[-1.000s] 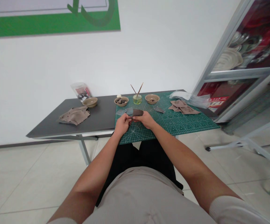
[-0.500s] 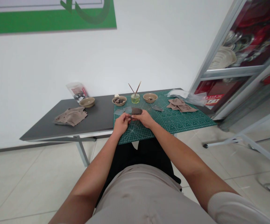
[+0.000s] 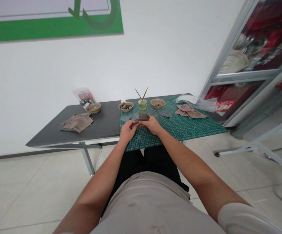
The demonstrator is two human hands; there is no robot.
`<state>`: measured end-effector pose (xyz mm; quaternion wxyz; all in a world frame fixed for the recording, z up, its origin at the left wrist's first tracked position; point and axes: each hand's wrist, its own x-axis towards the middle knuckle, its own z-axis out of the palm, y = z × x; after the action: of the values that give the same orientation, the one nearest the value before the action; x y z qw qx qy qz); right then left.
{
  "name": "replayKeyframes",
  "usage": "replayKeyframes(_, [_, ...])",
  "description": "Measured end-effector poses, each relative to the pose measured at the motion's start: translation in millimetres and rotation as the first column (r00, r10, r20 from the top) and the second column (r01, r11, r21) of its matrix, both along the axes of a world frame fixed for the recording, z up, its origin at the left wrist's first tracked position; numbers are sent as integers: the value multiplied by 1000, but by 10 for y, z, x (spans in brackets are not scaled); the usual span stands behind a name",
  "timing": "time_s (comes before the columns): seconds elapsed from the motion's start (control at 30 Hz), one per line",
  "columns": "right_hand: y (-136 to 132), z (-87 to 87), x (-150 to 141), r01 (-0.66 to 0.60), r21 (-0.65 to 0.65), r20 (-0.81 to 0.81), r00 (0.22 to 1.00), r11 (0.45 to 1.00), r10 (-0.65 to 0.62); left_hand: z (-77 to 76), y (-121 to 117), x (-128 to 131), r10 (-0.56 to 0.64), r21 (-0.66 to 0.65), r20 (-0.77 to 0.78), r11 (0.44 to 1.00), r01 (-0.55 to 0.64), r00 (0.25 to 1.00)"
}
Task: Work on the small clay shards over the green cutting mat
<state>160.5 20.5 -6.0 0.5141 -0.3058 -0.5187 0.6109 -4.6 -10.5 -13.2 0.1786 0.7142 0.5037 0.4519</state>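
Both my hands are over the near part of a green cutting mat (image 3: 192,130). My right hand (image 3: 150,125) holds a dark brown, shard-like piece (image 3: 144,117) at its right end. My left hand (image 3: 128,129) pinches the piece's left end, and its fingertips hide whatever lies at that contact. Just beyond my left hand lie grey-blue sheets, perhaps sandpaper (image 3: 128,117). A smaller grey piece (image 3: 165,114) lies on the mat to the right.
Beyond my hands stand a bowl of dark lumps (image 3: 125,106), a glass jar of greenish liquid with thin sticks (image 3: 142,104), and a second bowl (image 3: 158,103). Cloths lie at both sides. A third bowl and a plastic bag stand on the grey table (image 3: 102,125).
My hands stay together on the dark piece with only slight shifts. The whole view has swayed a little between frames.
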Motion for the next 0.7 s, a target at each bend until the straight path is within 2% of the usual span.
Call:
replayKeyframes(0.2, [25,4,5,-87,-24,37,995,996,88,-17,21,-13,18,13,-46,1000,-18,999])
replayKeyframes(0.43, [6,-3,-18,-28,-18,38,999,999,29,-24,2,17,62,18,-106,998,-60,993])
replayKeyframes(0.7, [22,-20,-15,-74,-18,16,997,997,75,-8,4,17,61,-4,-68,998,-61,996])
